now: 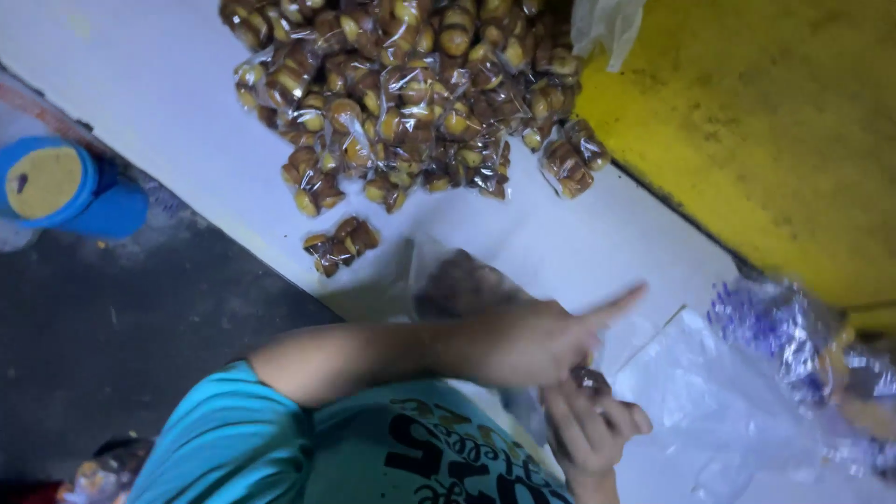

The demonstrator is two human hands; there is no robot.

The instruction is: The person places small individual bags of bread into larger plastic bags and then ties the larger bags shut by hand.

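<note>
Both hands are working close to the chest, at the near edge of the white table [187, 103]. The left hand [532, 341] is curled, forefinger pointing out, reaching across over the right hand [588, 429], which is closing its fingers on a small clear-wrapped brown snack packet [590, 380] — held pinched between the two hands, low and steady. A heap of clear-wrapped brown-and-yellow snack packets [411, 84] is lying well apart up the table, one stray packet [341, 245] nearer. A large clear plastic bag [719, 401] is lying slack just beside the hands — within easy reach.
</note>
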